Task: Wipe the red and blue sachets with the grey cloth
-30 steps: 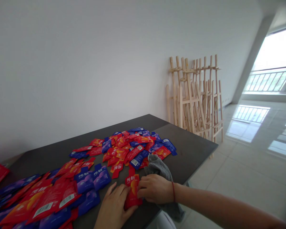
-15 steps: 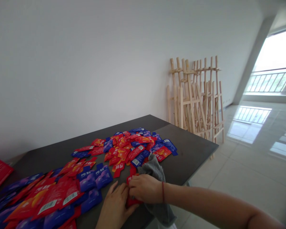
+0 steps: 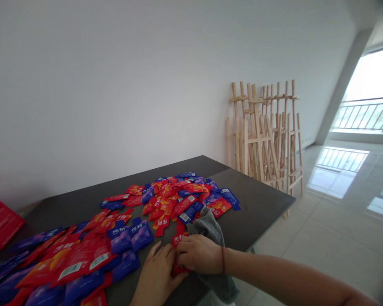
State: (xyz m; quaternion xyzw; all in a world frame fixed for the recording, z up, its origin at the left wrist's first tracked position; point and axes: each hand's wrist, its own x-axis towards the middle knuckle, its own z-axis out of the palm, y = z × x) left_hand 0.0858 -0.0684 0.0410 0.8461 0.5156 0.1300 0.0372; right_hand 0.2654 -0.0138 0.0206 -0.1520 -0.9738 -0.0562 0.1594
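Observation:
A small red pouch (image 3: 178,240) lies at the near edge of the dark table, partly hidden under my two hands. My left hand (image 3: 158,271) grips its left side, the thumb along the lower edge and the fingers close together. From the right, my right hand (image 3: 200,254) bears on the same pouch with curled fingers. A grey cloth (image 3: 210,224) is bunched in and under the right hand and hangs past the table edge. Just beyond the hands is a heap of red and blue pouches (image 3: 170,203).
More red and blue pouches (image 3: 79,259) spread over the left of the table (image 3: 252,191). At the far left stands a red box (image 3: 1,223). Wooden easels (image 3: 263,136) lean against the wall behind the table's right corner.
The view has shifted slightly, so everything sits a little lower and further right. Both hands stay on the red pouch with almost the same grip.

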